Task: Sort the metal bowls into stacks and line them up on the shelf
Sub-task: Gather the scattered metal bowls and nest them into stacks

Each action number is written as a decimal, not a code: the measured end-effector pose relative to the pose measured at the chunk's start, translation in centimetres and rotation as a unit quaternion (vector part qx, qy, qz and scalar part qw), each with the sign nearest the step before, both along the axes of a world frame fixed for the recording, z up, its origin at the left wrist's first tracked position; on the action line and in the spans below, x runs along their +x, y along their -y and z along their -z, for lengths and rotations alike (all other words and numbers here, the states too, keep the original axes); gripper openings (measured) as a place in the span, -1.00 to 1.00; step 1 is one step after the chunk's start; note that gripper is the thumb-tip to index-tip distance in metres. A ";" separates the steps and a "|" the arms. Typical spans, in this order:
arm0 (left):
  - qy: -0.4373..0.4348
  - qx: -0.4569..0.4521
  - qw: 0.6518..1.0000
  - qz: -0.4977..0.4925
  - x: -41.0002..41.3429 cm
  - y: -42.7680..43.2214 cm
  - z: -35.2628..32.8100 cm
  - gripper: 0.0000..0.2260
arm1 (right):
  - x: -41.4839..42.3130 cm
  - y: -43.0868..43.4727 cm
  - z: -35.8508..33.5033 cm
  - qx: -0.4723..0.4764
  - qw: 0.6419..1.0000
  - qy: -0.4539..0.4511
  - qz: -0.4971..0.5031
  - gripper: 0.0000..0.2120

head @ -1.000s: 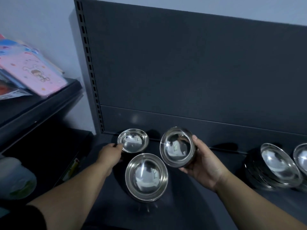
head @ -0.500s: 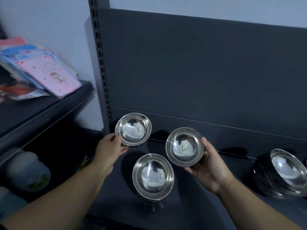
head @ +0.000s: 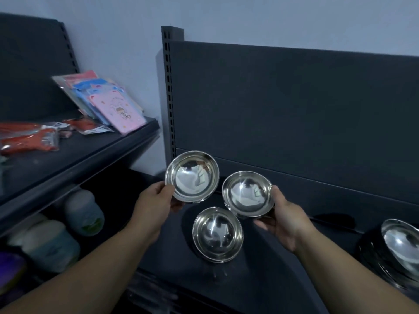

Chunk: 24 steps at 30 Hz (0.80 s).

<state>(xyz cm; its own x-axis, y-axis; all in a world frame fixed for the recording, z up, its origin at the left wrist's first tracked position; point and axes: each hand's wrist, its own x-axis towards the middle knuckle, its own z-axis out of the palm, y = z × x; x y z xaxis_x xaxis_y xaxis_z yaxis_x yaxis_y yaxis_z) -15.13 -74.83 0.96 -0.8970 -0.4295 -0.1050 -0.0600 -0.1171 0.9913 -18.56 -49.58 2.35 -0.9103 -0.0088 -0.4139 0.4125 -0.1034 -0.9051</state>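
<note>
My left hand (head: 156, 199) grips the lower left rim of a small metal bowl (head: 192, 175), held tilted above the dark shelf (head: 260, 273). In my right hand (head: 285, 218) is a second small metal bowl (head: 248, 193), gripped at its right side and tilted toward me. Between and below them a third metal bowl (head: 216, 233) rests on the shelf. A stack of larger metal bowls (head: 399, 248) sits on the shelf at the right edge, partly cut off.
The dark back panel (head: 294, 121) and slotted upright (head: 169, 98) close off the shelf behind. A neighbouring shelf (head: 79, 152) at left carries pink and blue packets (head: 113, 105) and red packets (head: 27, 138); pale containers (head: 84, 211) stand beneath it.
My left hand has lifted its bowl off the shelf and tilted it toward me. The right hand's bowl stays raised beside it. The view has swung to the left.
</note>
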 end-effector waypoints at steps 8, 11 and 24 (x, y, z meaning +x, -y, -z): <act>-0.005 0.011 1.000 -0.023 1.3 -1.1 0.3 -0.82 | 0.2 0.6 0.8 0.067 0.993 -0.030 -0.094 -0.81; -0.001 0.010 0.999 -0.032 1.7 -1.1 0.8 -0.83 | 0.6 1.0 1.5 0.138 0.981 -0.068 -0.115 -0.83; 0.025 -0.010 0.999 -0.026 3.0 -1.5 1.4 -0.84 | 0.7 1.2 3.6 0.347 0.913 -0.167 -0.135 -0.82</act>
<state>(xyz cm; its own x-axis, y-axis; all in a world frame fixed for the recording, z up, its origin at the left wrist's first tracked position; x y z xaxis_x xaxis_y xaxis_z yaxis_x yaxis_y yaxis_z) -12.08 -73.34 -0.49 -0.8676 -0.4770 -0.1408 -0.1047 -0.1015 0.9893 -17.88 -50.73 -1.22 -0.9903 -0.0920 -0.1044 0.0272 0.6075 -0.7939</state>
